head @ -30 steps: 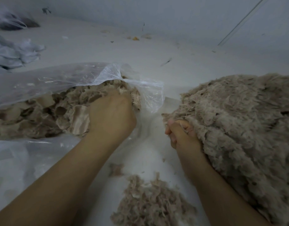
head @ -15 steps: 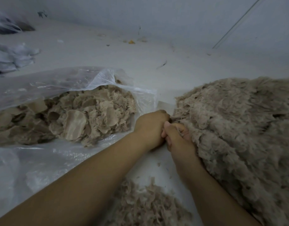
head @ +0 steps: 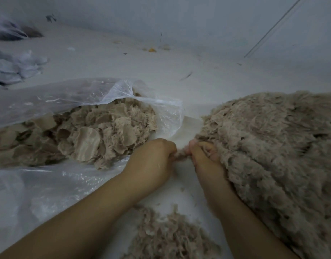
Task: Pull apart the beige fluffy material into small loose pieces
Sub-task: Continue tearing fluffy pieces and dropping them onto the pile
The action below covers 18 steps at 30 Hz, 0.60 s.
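Observation:
A big heap of beige fluffy material [head: 269, 146] fills the right side. At its left edge my right hand [head: 204, 157] grips a tuft of it. My left hand [head: 153, 157] sits close beside, pinching the other end of a short strand [head: 180, 156] stretched between the two hands. Left of the hands lies a clear plastic bag [head: 48, 101] with torn beige pieces [head: 97, 135] inside its open mouth. A small pile of loose pieces [head: 170, 234] lies on the white surface near me, between my forearms.
The white surface [head: 161, 77] runs back to a pale wall. Crumpled white bags [head: 13, 66] lie at the far left, a dark-filled bag [head: 11, 30] behind them. Small scraps [head: 151, 49] dot the far floor.
My left hand left the bag's mouth and came right to meet my right hand at the heap's edge. The two hands now pull slightly apart with a strand between them.

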### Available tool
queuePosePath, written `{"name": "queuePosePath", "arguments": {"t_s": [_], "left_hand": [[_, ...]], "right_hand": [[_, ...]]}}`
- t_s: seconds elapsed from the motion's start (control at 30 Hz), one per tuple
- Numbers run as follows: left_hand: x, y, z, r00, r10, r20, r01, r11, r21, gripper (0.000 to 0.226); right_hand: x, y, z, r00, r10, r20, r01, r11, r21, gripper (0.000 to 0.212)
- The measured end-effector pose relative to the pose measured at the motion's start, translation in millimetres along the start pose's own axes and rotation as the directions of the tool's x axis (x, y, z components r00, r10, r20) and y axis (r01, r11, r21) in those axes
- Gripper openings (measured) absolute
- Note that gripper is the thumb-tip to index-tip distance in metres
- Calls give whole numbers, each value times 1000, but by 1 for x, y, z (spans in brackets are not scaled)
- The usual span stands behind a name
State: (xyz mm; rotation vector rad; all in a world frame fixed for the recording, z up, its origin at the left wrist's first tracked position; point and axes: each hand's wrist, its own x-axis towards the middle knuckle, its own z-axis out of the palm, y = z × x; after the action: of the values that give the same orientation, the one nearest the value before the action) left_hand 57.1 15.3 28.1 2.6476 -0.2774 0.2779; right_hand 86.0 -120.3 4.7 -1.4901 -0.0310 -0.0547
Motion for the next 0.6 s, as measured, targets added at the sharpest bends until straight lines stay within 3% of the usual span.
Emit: {"name": "queuePosePath", "arguments": {"t_s": [0.17, 0.3, 0.37, 0.5, 0.57, 0.6], "left_hand": [[-20, 3, -10, 997, 67, -31, -68, 997, -43, 20], [-22, 6, -10, 996, 92, 5, -91, 993, -72, 35], [-22, 1, -10, 999, 47, 19, -45, 995, -92, 29], [-20, -10, -16, 997, -72, 40, 78, 981, -179, 15], [-19, -13, -17, 983, -171, 61, 181, 929, -324, 20], [-18, -14, -17, 971, -221, 92, 239, 854, -461, 24]], "right_hand": [[-3, -5, 2, 996, 31, 80, -24, 996, -83, 28], [-1, -2, 1, 966, 259, -5, -259, 962, -81, 27], [1, -2, 1, 955, 296, -1, -295, 953, -60, 28], [5, -4, 1, 987, 157, -40, -156, 987, 28, 40], [4, -5, 0, 990, 140, -37, -139, 990, 12, 42], [2, -6, 0, 990, 140, -20, -140, 990, 0, 42]]}}
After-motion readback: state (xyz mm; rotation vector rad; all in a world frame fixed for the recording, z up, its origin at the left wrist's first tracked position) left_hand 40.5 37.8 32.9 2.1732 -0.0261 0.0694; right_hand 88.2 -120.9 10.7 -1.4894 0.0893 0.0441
